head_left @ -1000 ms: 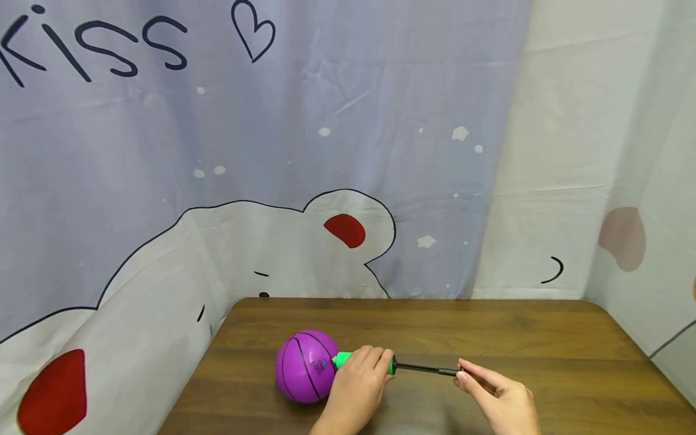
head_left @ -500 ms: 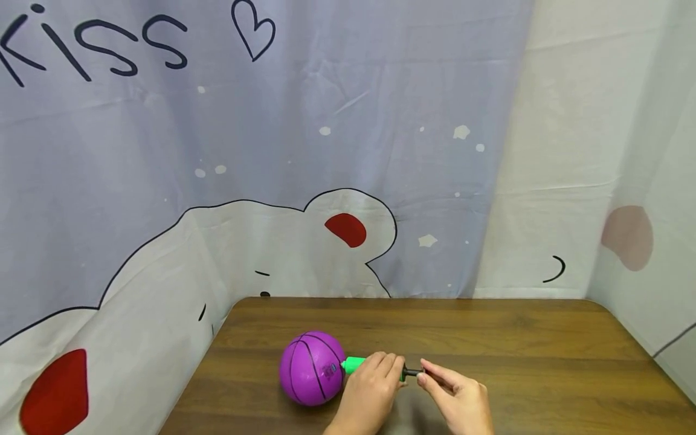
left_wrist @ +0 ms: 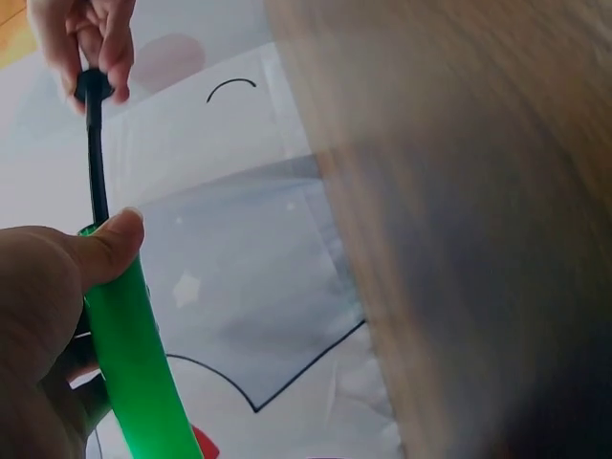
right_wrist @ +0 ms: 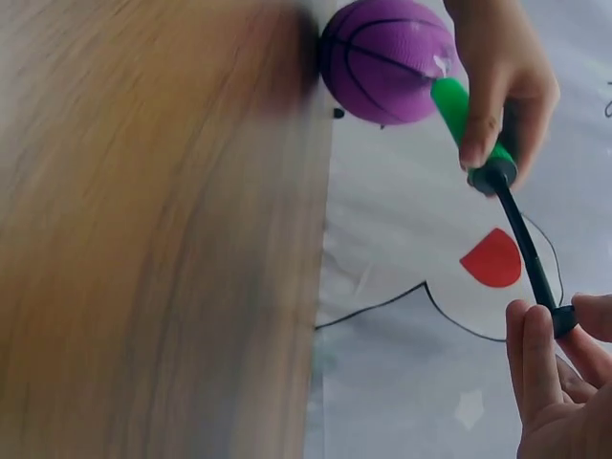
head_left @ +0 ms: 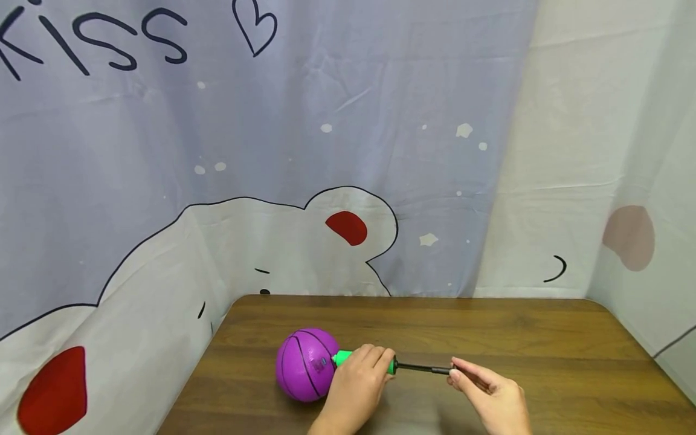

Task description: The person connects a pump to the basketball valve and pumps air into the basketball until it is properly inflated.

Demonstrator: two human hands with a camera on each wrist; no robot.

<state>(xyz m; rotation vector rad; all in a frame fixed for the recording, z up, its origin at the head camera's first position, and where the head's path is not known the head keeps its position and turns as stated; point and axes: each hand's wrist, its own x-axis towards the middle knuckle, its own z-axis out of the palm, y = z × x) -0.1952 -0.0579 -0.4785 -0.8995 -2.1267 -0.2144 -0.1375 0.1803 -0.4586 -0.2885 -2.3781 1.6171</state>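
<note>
A purple ball with black seam lines rests toward the left of the table. Pointing at its right side is a green hand pump, whose tip meets the ball. My left hand wraps round the pump's green barrel. At the far end of the drawn-out black rod, my right hand pinches the black handle between thumb and fingers. In the right wrist view the rod shows at length between both hands. The needle at the ball is too small to make out.
The brown wooden table reaches back to a pale curtain printed with cartoon shapes. More curtain hangs along the left and right sides of the table.
The rod went in as my right hand moved left, then came out again as it moved back right. Ball, pump and left hand shifted slightly right, then back left.
</note>
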